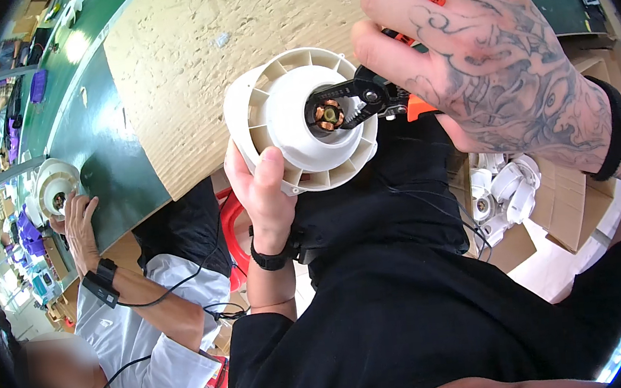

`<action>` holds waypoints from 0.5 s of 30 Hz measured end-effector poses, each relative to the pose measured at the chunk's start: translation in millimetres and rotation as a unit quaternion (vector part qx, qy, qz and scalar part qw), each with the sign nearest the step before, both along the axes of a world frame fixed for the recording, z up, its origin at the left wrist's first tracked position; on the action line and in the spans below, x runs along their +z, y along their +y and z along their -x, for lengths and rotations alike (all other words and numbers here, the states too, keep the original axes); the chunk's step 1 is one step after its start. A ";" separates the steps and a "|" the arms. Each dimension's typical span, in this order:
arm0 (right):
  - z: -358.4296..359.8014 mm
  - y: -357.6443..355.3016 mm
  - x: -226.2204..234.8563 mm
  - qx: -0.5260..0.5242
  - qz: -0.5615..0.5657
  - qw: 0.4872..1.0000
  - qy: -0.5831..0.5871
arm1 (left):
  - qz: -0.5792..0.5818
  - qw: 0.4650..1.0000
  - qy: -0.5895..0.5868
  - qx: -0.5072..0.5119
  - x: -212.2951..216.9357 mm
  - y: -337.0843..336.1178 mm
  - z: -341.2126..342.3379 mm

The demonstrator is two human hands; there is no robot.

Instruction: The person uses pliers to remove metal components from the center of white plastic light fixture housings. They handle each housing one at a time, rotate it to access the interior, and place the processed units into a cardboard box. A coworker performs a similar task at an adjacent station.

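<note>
A round white plastic housing (284,118) with a ribbed outer ring is held up in front of my body. My left hand (260,199) grips its lower left rim, thumb on the ring. Copper windings (329,116) show down in its central opening. My right hand (485,65) is wrapped round black pliers (371,94) with orange-red handles. Their jaws reach into the opening, spread on either side of the windings; whether they touch the windings I cannot tell.
A worn cardboard sheet (235,36) covers part of the green table (115,171). At left, a co-worker's hand (78,224) touches a similar white housing (54,185). A cardboard box (569,203) by my right side holds several white plastic parts (508,186). A red stool (233,224) stands between us.
</note>
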State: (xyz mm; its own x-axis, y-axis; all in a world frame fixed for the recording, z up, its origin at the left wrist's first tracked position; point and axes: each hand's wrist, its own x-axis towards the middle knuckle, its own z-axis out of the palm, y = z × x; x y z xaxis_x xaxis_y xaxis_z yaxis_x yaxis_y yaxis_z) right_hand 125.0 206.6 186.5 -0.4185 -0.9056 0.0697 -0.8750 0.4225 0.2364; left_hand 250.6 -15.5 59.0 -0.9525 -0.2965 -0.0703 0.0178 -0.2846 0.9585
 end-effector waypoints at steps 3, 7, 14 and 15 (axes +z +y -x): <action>0.4 2.2 0.7 -0.003 -0.001 1.000 -0.009 | -0.009 1.000 -0.011 0.012 11.3 8.0 6.3; -7.0 4.1 15.2 -0.011 0.000 1.000 -0.017 | 0.024 1.000 -0.009 -0.007 5.2 3.3 3.1; -12.4 10.2 14.4 -0.019 -0.003 0.999 -0.036 | 0.106 0.993 0.035 0.027 4.4 11.3 0.9; -14.0 10.9 16.9 -0.021 -0.002 0.999 -0.038 | 0.110 0.992 0.052 0.035 0.6 12.0 1.8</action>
